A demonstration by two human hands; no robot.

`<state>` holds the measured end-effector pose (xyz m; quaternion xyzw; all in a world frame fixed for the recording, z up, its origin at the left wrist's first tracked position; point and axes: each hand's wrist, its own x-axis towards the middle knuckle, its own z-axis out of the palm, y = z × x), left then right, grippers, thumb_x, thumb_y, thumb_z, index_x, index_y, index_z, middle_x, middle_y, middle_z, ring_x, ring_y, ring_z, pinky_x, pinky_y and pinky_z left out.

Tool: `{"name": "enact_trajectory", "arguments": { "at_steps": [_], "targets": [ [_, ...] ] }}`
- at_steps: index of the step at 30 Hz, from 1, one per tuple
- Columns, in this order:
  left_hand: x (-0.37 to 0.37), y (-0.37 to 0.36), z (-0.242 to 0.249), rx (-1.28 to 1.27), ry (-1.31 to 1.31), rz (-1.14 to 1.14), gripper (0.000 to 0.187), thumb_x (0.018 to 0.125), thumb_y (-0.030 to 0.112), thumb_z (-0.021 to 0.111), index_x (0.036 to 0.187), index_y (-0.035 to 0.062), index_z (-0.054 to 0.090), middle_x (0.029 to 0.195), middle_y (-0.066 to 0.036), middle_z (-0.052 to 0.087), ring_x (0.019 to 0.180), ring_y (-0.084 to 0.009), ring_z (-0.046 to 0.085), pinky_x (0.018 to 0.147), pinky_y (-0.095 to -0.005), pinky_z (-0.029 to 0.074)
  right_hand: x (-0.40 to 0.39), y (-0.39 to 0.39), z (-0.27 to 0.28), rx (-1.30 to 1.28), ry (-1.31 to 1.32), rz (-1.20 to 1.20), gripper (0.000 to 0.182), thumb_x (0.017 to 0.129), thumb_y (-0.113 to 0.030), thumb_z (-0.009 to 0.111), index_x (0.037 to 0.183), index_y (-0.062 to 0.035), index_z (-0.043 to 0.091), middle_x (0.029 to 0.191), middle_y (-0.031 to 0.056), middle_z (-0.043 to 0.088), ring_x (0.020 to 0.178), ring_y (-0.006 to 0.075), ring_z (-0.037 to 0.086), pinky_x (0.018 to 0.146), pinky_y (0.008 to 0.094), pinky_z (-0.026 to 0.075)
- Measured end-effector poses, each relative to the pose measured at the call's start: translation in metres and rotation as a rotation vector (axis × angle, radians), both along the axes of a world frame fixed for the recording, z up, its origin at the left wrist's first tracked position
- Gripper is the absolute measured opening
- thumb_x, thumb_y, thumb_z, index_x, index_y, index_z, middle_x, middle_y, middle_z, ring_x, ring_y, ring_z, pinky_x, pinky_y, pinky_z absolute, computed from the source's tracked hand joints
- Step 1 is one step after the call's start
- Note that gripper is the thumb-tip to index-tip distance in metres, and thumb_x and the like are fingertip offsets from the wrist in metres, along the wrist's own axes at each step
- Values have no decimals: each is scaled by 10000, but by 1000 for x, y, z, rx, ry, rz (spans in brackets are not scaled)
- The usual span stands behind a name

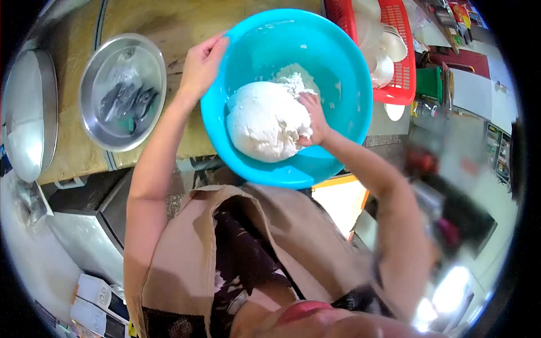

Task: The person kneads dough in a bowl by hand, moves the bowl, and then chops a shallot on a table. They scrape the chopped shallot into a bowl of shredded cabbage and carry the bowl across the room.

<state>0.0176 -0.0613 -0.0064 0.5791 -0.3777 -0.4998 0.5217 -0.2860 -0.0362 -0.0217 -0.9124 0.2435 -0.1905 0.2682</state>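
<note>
a large mass of white dough [265, 121] sits inside the turquoise bowl [346, 73], toward its left side, with looser, crumbly bits at its far edge and smears on the wall. the left hand [204, 66] is closed on the bowl's left rim, while the right hand [314, 119] presses into the dough's right side; its fingertips are partly sunk in, so how far they are closed cannot be told. the step in hand looks like working the loose bits into the mass; another push would call for a firm hold on the rim and the right palm set behind the crumbly part. left of the bowl, a round metal basin [88, 115] stands on the wooden surface [169, 28]; a red basket [403, 62] holding white bowls [393, 45] is to the right.
</note>
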Motion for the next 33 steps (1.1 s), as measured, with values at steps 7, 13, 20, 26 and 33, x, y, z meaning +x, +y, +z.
{"name": "enact_trajectory", "arguments": {
  "at_steps": [7, 13, 20, 26, 33],
  "targets": [
    [-18, -80, 17, -132, -501, -318, 355, 908, 260, 511, 1163, 21, 575, 1061, -94, 638, 941, -148, 583, 838, -279, 446, 21, -7, -35, -179, 156, -382, 780, 688, -642, 485, 1074, 35, 522, 1128, 199, 456, 1050, 396, 401, 915, 475, 301],
    [-27, 56, 1, -22, -226, 146, 369, 929, 240, 458, 1189, -10, 535, 1058, -128, 629, 949, -170, 583, 843, -293, 439, 0, -47, 73, 675, 287, -333, 488, 778, -354, 623, 1161, -57, 570, 1309, 160, 445, 1171, 279, 445, 960, 375, 372],
    [-60, 97, -4, -22, 3, 466, 419, 927, 169, 476, 1281, -50, 427, 1143, -108, 574, 1003, -132, 526, 878, -261, 409, 135, -151, -12, 740, 277, 161, 346, 788, -307, 610, 1043, -73, 621, 1093, 151, 601, 1013, 278, 563, 857, 369, 445],
    [-5, 60, -18, -66, 59, 272, 378, 898, 156, 530, 1228, -27, 504, 1069, -82, 616, 934, -107, 555, 822, -241, 437, 154, -69, 48, 466, 652, -56, 556, 738, -489, 530, 1005, -13, 634, 1011, 183, 615, 998, 328, 558, 846, 393, 429],
    [-1, -38, -15, -14, 84, -114, 384, 872, 227, 582, 1193, 17, 556, 1020, -46, 638, 874, -110, 584, 783, -248, 463, 0, -24, -41, -63, -35, -182, 528, 681, -432, 505, 992, -8, 552, 994, 191, 522, 904, 393, 479, 787, 456, 380]
  ]
}}
